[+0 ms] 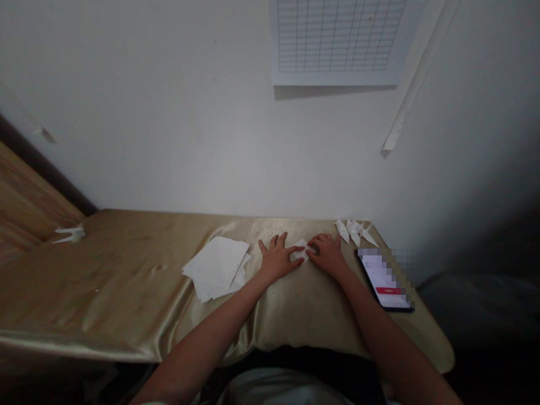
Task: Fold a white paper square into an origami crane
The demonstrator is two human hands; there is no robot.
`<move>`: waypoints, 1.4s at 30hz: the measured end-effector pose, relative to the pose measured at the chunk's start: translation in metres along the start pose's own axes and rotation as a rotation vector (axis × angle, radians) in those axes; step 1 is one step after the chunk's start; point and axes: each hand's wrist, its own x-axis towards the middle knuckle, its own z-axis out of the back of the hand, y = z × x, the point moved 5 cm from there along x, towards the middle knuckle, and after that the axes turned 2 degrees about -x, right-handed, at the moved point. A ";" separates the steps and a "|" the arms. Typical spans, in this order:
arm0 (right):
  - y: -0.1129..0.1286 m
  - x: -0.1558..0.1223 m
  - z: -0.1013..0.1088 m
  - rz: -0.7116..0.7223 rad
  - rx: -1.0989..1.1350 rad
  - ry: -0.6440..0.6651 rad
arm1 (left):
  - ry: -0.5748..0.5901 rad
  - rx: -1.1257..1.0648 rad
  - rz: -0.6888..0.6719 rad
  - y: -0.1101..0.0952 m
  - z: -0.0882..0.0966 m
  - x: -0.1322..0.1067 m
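Observation:
A small piece of folded white paper (pixel 300 244) lies on the cloth-covered table between my hands. My left hand (pixel 276 260) has its thumb and index finger on the paper's left part, while its other fingers are spread on the cloth. From the other side, my right hand (pixel 327 251) holds the paper's right part with bent fingers, which hide some of it. Left of my left hand lies a loose stack of white paper sheets (pixel 217 261). Several folded paper cranes (pixel 353 232) stand in a row just beyond my right hand.
A phone (pixel 386 281) with a lit screen, partly blurred, lies by the right edge of the table (pixel 126 281). Another folded white paper piece (pixel 71 234) sits at the far left. The wall (pixel 189 112) behind carries a printed grid sheet (pixel 337 42).

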 end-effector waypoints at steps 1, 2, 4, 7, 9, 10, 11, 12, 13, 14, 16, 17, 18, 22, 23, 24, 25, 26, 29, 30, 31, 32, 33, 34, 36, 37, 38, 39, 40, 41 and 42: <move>0.001 -0.002 0.002 0.028 0.002 -0.009 | 0.005 -0.001 0.006 0.000 0.000 0.000; 0.002 -0.003 0.005 0.052 0.002 -0.018 | 0.010 -0.004 0.011 0.000 0.001 -0.001; 0.003 -0.005 0.008 0.078 -0.010 -0.032 | 0.012 -0.015 0.016 -0.001 0.001 -0.001; 0.005 -0.006 0.010 0.083 -0.024 -0.031 | 0.006 -0.031 0.018 0.000 0.001 -0.002; 0.006 -0.006 0.011 0.089 -0.026 -0.025 | 0.007 -0.037 0.015 0.000 0.001 -0.002; 0.006 -0.006 0.012 0.096 -0.028 -0.023 | 0.010 -0.040 0.012 0.000 0.001 -0.002; 0.007 -0.006 0.013 0.102 -0.031 -0.022 | 0.014 -0.044 0.009 0.001 0.000 -0.002; 0.007 -0.006 0.014 0.106 -0.035 -0.022 | 0.020 -0.046 0.006 0.001 0.000 -0.002; 0.008 -0.007 0.015 0.108 -0.039 -0.023 | 0.026 -0.047 0.006 0.001 0.000 -0.001; 0.009 -0.007 0.015 0.108 -0.042 -0.024 | 0.031 -0.046 0.007 0.001 0.000 -0.001; 0.011 -0.007 0.015 0.106 -0.049 -0.028 | 0.037 -0.041 0.010 0.001 0.000 -0.001; 0.012 -0.007 0.015 0.106 -0.052 -0.030 | 0.038 -0.038 0.011 0.000 0.000 -0.001; 0.012 -0.006 0.015 0.107 -0.055 -0.035 | 0.038 -0.034 0.011 0.000 0.000 -0.001; 0.013 -0.005 0.014 0.122 -0.050 -0.058 | 0.043 -0.023 0.007 0.001 -0.001 -0.001; 0.012 -0.004 0.013 0.124 -0.044 -0.061 | 0.044 -0.022 0.005 0.001 -0.001 -0.001; 0.011 -0.004 0.013 0.124 -0.038 -0.060 | 0.043 -0.021 0.003 0.002 -0.002 -0.001; 0.010 -0.003 0.012 0.122 -0.033 -0.058 | 0.041 -0.020 0.001 0.002 -0.002 0.000; 0.009 -0.002 0.012 0.120 -0.030 -0.055 | 0.038 -0.019 0.000 0.002 -0.002 0.000; 0.007 0.001 0.011 0.113 -0.037 -0.047 | 0.037 -0.017 0.006 0.003 -0.003 0.000; 0.006 0.001 0.010 0.110 -0.040 -0.048 | 0.038 -0.019 0.007 0.003 -0.003 0.000; 0.005 0.002 0.010 0.106 -0.042 -0.051 | 0.038 -0.020 0.004 0.002 -0.003 0.000; 0.005 0.003 0.010 0.100 -0.043 -0.054 | 0.037 -0.021 -0.001 0.002 -0.003 0.000; 0.004 0.004 0.010 0.093 -0.045 -0.057 | 0.035 -0.020 -0.006 0.002 -0.004 -0.001; 0.003 0.005 0.010 0.084 -0.049 -0.058 | 0.031 -0.018 -0.011 0.001 -0.003 -0.001; 0.002 0.006 0.010 0.064 -0.062 -0.056 | 0.022 -0.013 -0.022 0.000 -0.003 -0.001; 0.002 0.007 0.010 0.057 -0.068 -0.053 | 0.016 -0.013 -0.030 0.000 -0.002 -0.001; 0.002 0.007 0.010 0.053 -0.073 -0.051 | 0.009 -0.014 -0.041 -0.002 -0.002 -0.001; 0.002 0.006 0.010 0.050 -0.074 -0.052 | 0.001 -0.019 -0.058 -0.003 -0.001 -0.001; 0.002 0.006 0.010 0.047 -0.072 -0.053 | -0.006 -0.025 -0.079 -0.005 0.000 -0.001; 0.003 0.006 0.010 0.044 -0.068 -0.054 | -0.011 -0.032 -0.103 -0.006 0.001 -0.001; 0.003 0.005 0.010 0.039 -0.062 -0.055 | -0.015 -0.040 -0.128 -0.008 0.002 -0.002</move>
